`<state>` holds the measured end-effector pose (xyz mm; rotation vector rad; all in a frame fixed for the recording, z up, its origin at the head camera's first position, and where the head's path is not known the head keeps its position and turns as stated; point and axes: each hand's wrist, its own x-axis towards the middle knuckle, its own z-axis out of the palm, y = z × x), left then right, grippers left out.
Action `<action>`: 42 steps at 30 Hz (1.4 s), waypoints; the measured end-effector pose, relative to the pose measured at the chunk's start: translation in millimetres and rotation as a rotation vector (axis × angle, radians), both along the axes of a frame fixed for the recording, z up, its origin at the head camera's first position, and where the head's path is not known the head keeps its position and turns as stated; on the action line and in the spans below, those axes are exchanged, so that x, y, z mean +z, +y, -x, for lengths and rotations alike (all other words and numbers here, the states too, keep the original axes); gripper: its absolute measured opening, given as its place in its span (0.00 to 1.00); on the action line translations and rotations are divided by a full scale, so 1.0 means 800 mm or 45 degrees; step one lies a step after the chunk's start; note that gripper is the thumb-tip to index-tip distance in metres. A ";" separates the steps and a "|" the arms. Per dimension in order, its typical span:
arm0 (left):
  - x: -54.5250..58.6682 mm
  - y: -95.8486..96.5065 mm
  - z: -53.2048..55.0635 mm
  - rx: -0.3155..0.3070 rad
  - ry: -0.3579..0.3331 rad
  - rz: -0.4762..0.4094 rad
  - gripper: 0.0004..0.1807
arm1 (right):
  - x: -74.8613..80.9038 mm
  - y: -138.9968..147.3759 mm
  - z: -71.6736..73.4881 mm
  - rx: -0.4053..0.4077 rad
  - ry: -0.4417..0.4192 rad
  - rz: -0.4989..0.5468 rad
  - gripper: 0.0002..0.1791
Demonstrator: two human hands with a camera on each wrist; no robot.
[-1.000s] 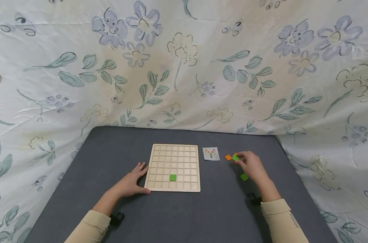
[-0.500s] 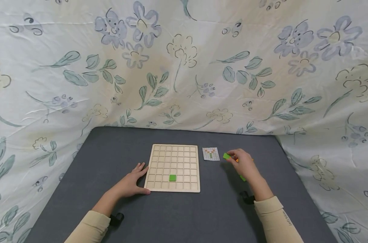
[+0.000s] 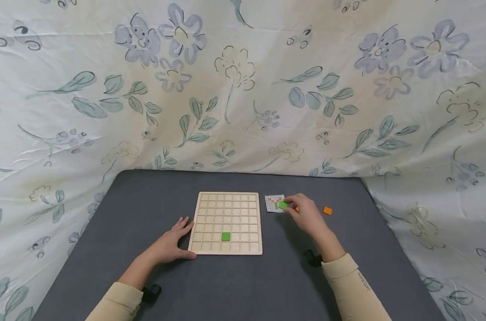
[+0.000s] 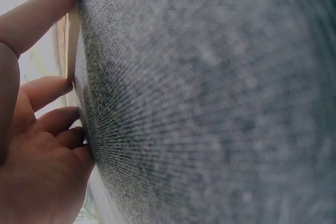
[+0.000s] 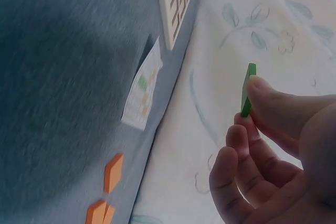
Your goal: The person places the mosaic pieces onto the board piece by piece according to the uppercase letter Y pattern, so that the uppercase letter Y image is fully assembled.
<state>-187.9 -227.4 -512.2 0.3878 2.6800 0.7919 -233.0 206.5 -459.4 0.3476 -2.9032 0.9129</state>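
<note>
A pale wooden grid board (image 3: 243,219) lies on the dark table, with one green square tile (image 3: 225,236) set in a cell of a lower row. My left hand (image 3: 168,244) rests against the board's left side, thumb at the near corner and fingers spread along the edge. My right hand (image 3: 309,215) pinches another green tile (image 5: 249,90) between thumb and finger, raised off the table. In the head view this tile overlaps the printed pattern card (image 3: 272,203). Behind the right hand lies an orange tile (image 3: 327,210); the hand partly hides another.
In the right wrist view, several orange tiles (image 5: 113,173) lie near the card. A floral cloth (image 3: 235,111) hangs behind the dark table (image 3: 243,285) and along its sides.
My right hand has lifted the green tile from the loose tiles and carried it left, over the card. The left hand stays at the board's edge. The head view has shifted slightly.
</note>
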 end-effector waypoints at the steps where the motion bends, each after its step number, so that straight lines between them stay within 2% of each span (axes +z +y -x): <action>1: 0.001 0.000 0.000 -0.001 0.001 -0.002 0.62 | 0.000 -0.003 0.000 0.003 -0.001 0.001 0.17; 11: 0.004 0.005 0.003 -0.011 -0.004 -0.006 0.61 | -0.002 -0.036 0.006 0.047 0.009 -0.049 0.18; 18: 0.002 0.007 0.004 0.000 0.001 -0.006 0.61 | -0.004 -0.051 0.008 0.095 -0.032 -0.032 0.17; 25: 0.003 0.008 0.003 0.002 0.009 -0.016 0.61 | -0.006 -0.062 0.009 0.123 -0.015 -0.048 0.16; 42: 0.001 0.002 -0.004 0.013 0.010 -0.012 0.62 | -0.009 -0.108 0.005 0.217 -0.041 0.021 0.15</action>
